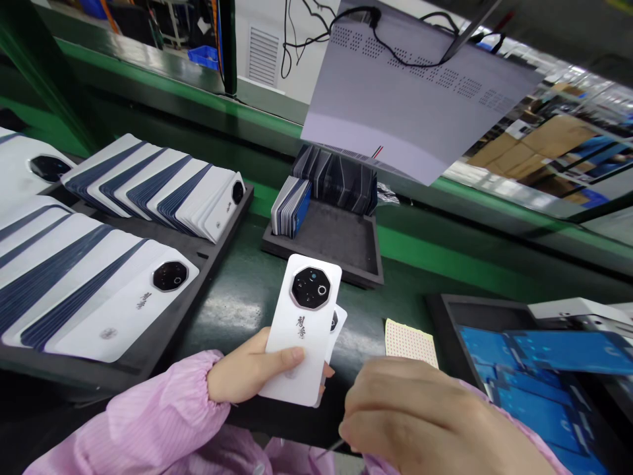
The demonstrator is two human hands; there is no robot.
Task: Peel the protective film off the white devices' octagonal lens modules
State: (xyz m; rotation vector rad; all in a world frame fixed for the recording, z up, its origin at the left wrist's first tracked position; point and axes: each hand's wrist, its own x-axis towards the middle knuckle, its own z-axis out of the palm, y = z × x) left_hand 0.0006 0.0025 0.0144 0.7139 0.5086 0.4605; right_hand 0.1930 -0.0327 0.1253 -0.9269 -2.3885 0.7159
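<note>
Head view. My left hand (244, 376) has its fingers clamped on two white phone back covers (304, 326), stacked and held upright over the green desk (237, 303); the thumb lies across the front cover's lower half. The front cover carries a dark octagonal camera ring and small dark calligraphy under it, unreadable to me. The wrist comes in from lower left in a pink striped sleeve (148, 415).

My right hand (420, 415) sits just right of the covers, knuckles up, fingers curled together around a thin tool (329, 450); most of the tool is hidden. Just past these fingers lies a dotted yellow sheet (410, 341). Left of the left fingers: foam trays of more covers (113, 290).
</note>
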